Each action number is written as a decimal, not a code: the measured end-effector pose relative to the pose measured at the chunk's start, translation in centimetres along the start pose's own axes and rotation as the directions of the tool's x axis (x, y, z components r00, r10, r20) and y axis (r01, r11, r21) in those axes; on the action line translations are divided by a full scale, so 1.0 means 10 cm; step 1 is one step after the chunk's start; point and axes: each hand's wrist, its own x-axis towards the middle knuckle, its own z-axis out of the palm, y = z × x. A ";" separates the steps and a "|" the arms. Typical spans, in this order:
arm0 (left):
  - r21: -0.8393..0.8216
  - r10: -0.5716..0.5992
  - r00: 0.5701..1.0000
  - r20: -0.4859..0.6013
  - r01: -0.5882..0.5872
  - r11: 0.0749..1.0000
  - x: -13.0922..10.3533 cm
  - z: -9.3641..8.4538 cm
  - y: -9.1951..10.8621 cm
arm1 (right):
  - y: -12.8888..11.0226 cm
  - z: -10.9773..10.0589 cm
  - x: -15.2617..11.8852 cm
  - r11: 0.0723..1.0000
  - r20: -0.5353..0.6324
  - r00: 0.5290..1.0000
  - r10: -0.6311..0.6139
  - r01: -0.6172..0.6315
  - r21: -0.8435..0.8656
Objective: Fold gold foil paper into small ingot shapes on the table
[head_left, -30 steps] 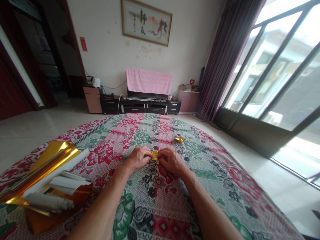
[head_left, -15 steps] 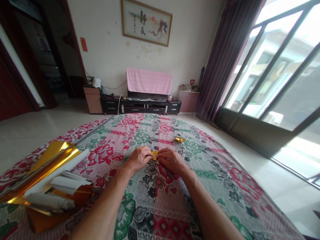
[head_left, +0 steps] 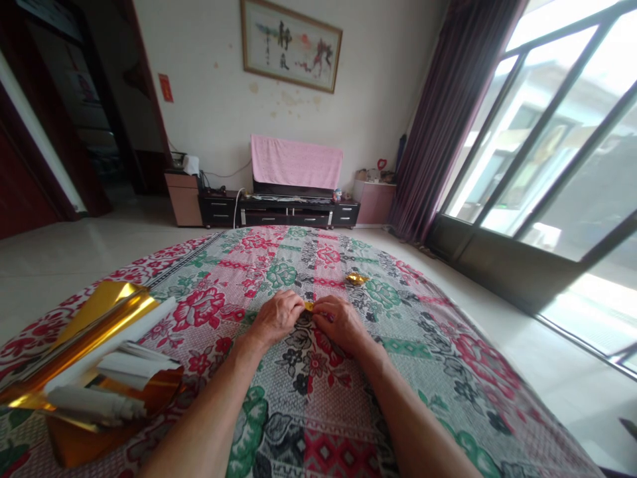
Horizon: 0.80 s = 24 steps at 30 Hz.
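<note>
A small piece of gold foil paper (head_left: 309, 307) is pinched between my two hands, just above the patterned cloth (head_left: 279, 405). My left hand (head_left: 279, 317) is closed on its left end, thumb and fingers together. On its right end my right hand (head_left: 339, 322) is closed with curled fingers. Most of the piece is hidden by the fingertips. Beyond my right hand lies a folded gold foil shape (head_left: 357, 279), pointed at its ends, touched by neither hand.
At the left of the cloth lie shiny gold foil sheets (head_left: 107, 325), partly rolled, with white-backed rolled pieces (head_left: 94, 401) on top. Past the cloth's far edge stands a black low cabinet (head_left: 221, 210) with a pink cover (head_left: 297, 161) above it. Tall windows (head_left: 557, 146) are at the right.
The gold foil paper between my fingers now shows as a narrower strip than before. My hands have stayed in nearly the same place. The view has shifted very slightly.
</note>
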 end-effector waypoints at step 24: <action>0.053 -0.117 0.992 -0.041 0.119 0.991 0.03 0.06 0.03 | 0.03 0.15 0.08 0.980 -0.114 0.975 0.191 -0.196 -0.033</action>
